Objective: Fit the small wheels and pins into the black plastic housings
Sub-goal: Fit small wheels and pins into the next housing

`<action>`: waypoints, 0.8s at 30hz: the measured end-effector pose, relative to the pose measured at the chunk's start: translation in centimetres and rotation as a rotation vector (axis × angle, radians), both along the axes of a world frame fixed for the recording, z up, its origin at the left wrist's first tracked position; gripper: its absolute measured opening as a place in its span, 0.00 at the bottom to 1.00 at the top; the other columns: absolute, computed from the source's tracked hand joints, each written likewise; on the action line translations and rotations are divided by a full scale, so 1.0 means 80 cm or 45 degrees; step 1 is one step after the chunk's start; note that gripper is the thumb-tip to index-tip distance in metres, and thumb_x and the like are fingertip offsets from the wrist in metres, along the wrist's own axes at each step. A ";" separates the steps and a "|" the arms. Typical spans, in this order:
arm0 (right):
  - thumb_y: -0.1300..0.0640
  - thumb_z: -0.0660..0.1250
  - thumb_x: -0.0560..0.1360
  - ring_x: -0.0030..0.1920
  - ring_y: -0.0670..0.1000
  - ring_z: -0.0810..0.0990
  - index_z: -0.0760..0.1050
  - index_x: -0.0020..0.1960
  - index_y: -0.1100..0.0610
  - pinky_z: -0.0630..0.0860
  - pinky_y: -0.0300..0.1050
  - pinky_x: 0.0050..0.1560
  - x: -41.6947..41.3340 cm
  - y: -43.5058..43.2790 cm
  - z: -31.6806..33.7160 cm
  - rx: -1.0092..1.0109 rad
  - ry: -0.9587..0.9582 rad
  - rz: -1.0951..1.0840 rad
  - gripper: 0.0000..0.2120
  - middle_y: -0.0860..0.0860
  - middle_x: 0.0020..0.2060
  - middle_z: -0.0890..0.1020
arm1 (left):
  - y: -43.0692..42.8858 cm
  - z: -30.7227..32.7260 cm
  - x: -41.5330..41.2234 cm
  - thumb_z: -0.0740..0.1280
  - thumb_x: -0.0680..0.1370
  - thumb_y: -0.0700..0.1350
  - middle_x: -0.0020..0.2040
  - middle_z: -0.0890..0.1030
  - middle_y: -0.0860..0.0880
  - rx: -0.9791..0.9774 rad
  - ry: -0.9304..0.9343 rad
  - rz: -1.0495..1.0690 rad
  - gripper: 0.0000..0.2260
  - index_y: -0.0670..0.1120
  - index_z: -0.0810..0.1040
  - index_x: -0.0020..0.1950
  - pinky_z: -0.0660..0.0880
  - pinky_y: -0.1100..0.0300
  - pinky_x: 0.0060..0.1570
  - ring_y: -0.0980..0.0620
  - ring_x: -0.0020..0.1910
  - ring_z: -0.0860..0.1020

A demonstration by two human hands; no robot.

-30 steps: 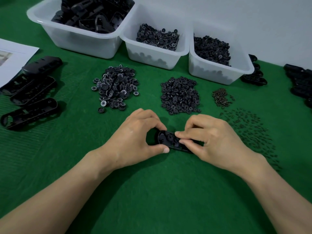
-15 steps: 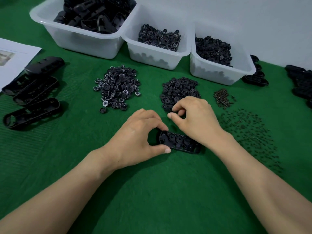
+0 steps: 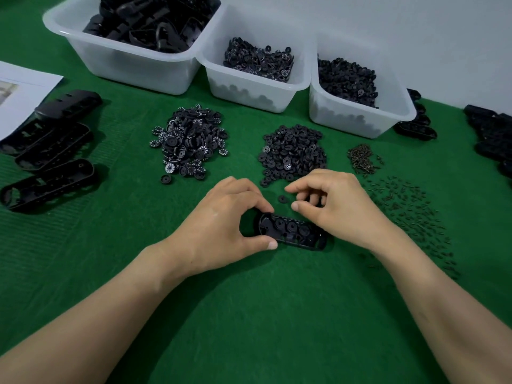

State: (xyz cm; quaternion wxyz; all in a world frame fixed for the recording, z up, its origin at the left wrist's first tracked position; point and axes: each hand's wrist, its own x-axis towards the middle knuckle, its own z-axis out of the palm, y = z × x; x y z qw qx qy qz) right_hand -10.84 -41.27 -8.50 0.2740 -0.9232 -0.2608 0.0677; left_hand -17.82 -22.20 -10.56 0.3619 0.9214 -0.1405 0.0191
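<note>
In the head view, the black housing [image 3: 293, 231] lies flat on the green cloth [image 3: 249, 314], in the middle of the frame. Small round wheels already sit inside it.

Your left hand [image 3: 221, 225] pinches its left end. The first finger is on the far edge and the thumb is on the near edge.

Your right hand [image 3: 338, 206] is over the housing's right end. Its fingers are curled, and the thumb and first finger are a little apart. Something dark shows under those curled fingers, but I cannot tell if you hold anything.

One loose wheel [image 3: 282, 198] lies on the cloth between your two hands. Higher in the frame is a pile of plain wheels [image 3: 292, 153]. Left of that is a pile of wheels with white marks [image 3: 191, 142].

Tiny pins [image 3: 410, 214] are spread out at the right. Three white tubs [image 3: 257, 87] stand along the top. Empty housings [image 3: 50, 151] lie at the left edge.
</note>
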 end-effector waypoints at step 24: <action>0.58 0.73 0.68 0.42 0.44 0.77 0.82 0.45 0.50 0.75 0.46 0.47 -0.041 -0.035 0.011 0.110 -0.006 0.148 0.07 0.45 0.40 0.79 | -0.001 -0.001 0.000 0.73 0.64 0.56 0.48 0.75 0.56 -0.003 0.001 0.002 0.18 0.51 0.79 0.50 0.64 0.68 0.53 0.58 0.49 0.69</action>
